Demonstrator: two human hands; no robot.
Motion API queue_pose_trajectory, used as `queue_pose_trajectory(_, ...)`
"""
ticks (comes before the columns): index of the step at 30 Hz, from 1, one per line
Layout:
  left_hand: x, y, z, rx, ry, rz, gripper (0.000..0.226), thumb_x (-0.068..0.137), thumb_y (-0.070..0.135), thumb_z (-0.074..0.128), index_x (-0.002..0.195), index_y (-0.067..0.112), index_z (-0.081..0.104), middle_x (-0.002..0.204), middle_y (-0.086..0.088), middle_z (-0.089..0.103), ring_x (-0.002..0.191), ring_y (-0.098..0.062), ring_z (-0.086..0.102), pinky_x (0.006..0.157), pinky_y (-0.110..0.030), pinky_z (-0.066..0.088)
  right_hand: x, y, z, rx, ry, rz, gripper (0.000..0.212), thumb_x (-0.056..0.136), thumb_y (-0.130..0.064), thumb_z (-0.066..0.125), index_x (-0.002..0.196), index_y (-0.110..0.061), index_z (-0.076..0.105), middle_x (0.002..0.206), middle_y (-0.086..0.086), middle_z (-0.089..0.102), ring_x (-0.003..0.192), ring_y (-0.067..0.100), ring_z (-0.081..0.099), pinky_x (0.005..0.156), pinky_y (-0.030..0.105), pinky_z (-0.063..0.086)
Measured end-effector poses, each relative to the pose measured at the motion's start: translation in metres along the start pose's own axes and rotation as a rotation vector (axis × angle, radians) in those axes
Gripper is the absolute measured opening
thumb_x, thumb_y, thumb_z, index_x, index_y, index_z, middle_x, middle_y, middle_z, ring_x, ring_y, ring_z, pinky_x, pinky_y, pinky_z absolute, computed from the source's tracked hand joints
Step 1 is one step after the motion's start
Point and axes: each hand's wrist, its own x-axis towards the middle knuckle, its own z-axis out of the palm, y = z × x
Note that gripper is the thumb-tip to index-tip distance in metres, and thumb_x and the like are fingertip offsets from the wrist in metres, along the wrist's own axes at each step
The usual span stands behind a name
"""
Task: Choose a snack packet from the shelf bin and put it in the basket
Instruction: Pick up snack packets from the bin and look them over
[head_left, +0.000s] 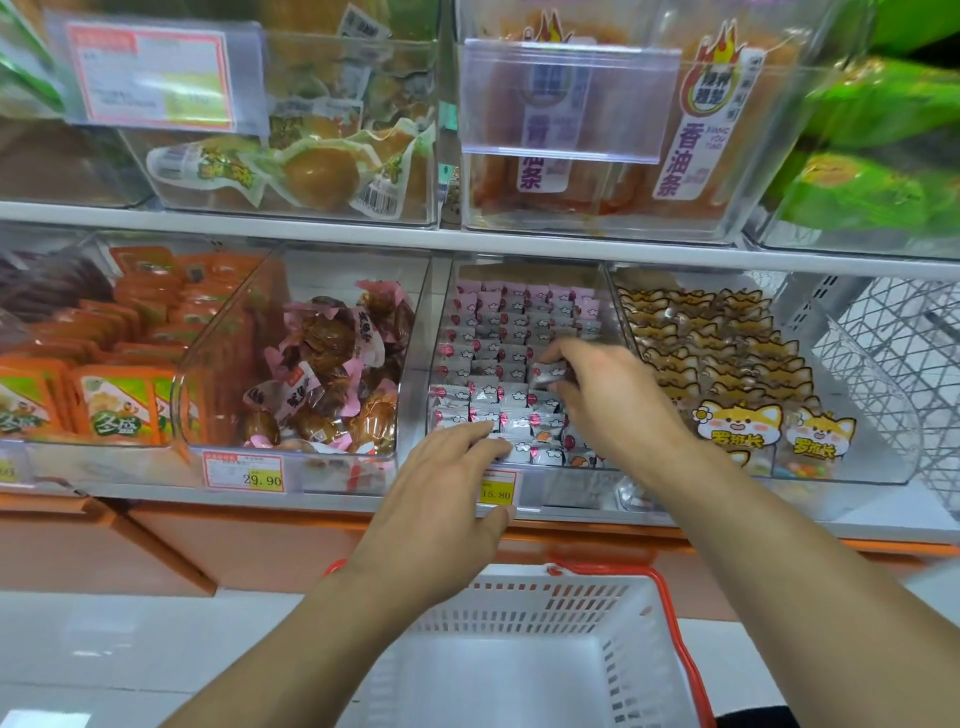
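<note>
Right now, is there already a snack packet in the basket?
No, the white basket shows only a bare floor; the right hand holds a packet above the bin.

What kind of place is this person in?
Most likely a snack shop or supermarket aisle: clear shelf bins of wrapped snacks, price tags on the shelf edge, and a shopping basket below.

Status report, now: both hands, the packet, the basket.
Right hand pinching a small silver packet in the bin. Left hand open at the bin's front edge. Basket below, nothing blocking.
</note>
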Motion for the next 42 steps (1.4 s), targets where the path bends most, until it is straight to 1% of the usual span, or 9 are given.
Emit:
queue_pose_trajectory(2, 0.0, 0.001, 0.0, -0.001, -0.003, -0.002, 0.066, 0.09, 0.048, 0.07, 0.149, 0.039, 0.041, 0.158, 0.02, 0.032, 0.145, -0.003, 0.021, 0.112, -0.021, 0.008, 0.002, 0.002, 0.006, -0.031, -0.022, 0.021, 0.031, 0.099, -0.01, 0.061, 0.128, -0.022, 0.065, 0.114, 0.007, 0.073, 0.083, 0.017, 0.062, 0.074, 0.03, 0.053)
queue_pose_trajectory(6, -0.001, 0.001, -0.002, -0.014, -0.004, -0.011, 0.066, 0.091, 0.047, 0.069, 0.149, 0.04, 0.04, 0.158, 0.022, 0.03, 0.142, 0.001, 0.018, 0.11, -0.019, 0.007, 0.014, 0.006, 0.013, -0.168, -0.139, 0.046, 0.048, 0.094, 0.003, 0.054, 0.131, -0.025, 0.066, 0.124, 0.009, 0.071, 0.114, 0.029, 0.064, 0.096, 0.042, 0.055)
queue_pose_trajectory(11, 0.0, 0.002, -0.005, -0.028, 0.004, -0.02, 0.059, 0.093, 0.044, 0.068, 0.147, 0.041, 0.044, 0.157, 0.022, 0.035, 0.144, -0.002, 0.026, 0.11, -0.019, 0.011, 0.024, 0.007, 0.019, -0.253, -0.255, 0.067, 0.041, 0.089, 0.001, 0.053, 0.121, -0.019, 0.07, 0.112, 0.013, 0.07, 0.096, 0.03, 0.066, 0.088, 0.042, 0.058)
queue_pose_trajectory(15, -0.001, 0.002, -0.01, -0.116, 0.051, -0.069, 0.05, 0.096, 0.033, 0.066, 0.143, 0.04, 0.049, 0.146, 0.024, 0.048, 0.131, 0.005, 0.038, 0.107, -0.013, 0.019, 0.037, 0.001, 0.019, -0.095, -0.133, 0.098, 0.029, 0.1, -0.011, 0.053, 0.12, -0.022, 0.07, 0.115, 0.007, 0.072, 0.093, 0.024, 0.069, 0.088, 0.039, 0.06)
queue_pose_trajectory(19, 0.0, 0.002, -0.015, -0.222, 0.159, -0.168, 0.035, 0.096, 0.022, 0.067, 0.129, 0.035, 0.063, 0.113, 0.026, 0.061, 0.1, 0.01, 0.054, 0.087, 0.001, 0.033, 0.043, -0.011, 0.026, -0.048, -0.178, 0.061, 0.029, 0.1, -0.01, 0.051, 0.116, -0.02, 0.073, 0.109, 0.007, 0.074, 0.083, 0.022, 0.069, 0.082, 0.037, 0.061)
queue_pose_trajectory(26, 0.001, 0.0, -0.018, -0.296, 0.282, -0.264, 0.024, 0.093, 0.02, 0.072, 0.112, 0.033, 0.07, 0.101, 0.023, 0.067, 0.095, 0.014, 0.055, 0.073, -0.002, 0.036, 0.046, -0.016, 0.036, 0.01, -0.192, 0.175, 0.023, 0.093, -0.002, 0.061, 0.09, -0.02, 0.073, 0.098, 0.001, 0.074, 0.088, 0.021, 0.069, 0.086, 0.035, 0.06)
queue_pose_trajectory(33, 0.006, 0.0, -0.023, -0.345, 0.319, -0.276, 0.02, 0.093, 0.019, 0.071, 0.109, 0.031, 0.07, 0.096, 0.025, 0.063, 0.096, 0.006, 0.055, 0.079, -0.02, 0.043, 0.041, -0.016, 0.014, 0.535, 0.094, 0.223, 0.037, 0.093, 0.007, 0.054, 0.086, -0.029, 0.06, 0.086, -0.01, 0.069, 0.071, -0.01, 0.064, 0.054, 0.005, 0.045)
queue_pose_trajectory(38, 0.006, 0.0, -0.024, -0.362, 0.318, -0.275, 0.019, 0.093, 0.018, 0.071, 0.109, 0.029, 0.071, 0.099, 0.02, 0.066, 0.096, 0.009, 0.055, 0.077, -0.009, 0.039, 0.035, -0.004, -0.021, 0.657, 0.393, 0.285, 0.023, 0.094, -0.008, 0.062, 0.094, -0.031, 0.068, 0.083, -0.014, 0.072, 0.067, 0.0, 0.065, 0.052, 0.016, 0.046)
queue_pose_trajectory(42, 0.004, 0.002, -0.027, -0.436, 0.314, -0.301, 0.019, 0.093, 0.017, 0.071, 0.108, 0.028, 0.072, 0.097, 0.02, 0.068, 0.092, 0.005, 0.06, 0.078, -0.012, 0.046, 0.01, -0.001, -0.029, 0.698, 0.406, 0.296, 0.015, 0.097, -0.024, 0.065, 0.09, -0.036, 0.062, 0.084, -0.016, 0.07, 0.075, 0.006, 0.067, 0.062, 0.026, 0.05)
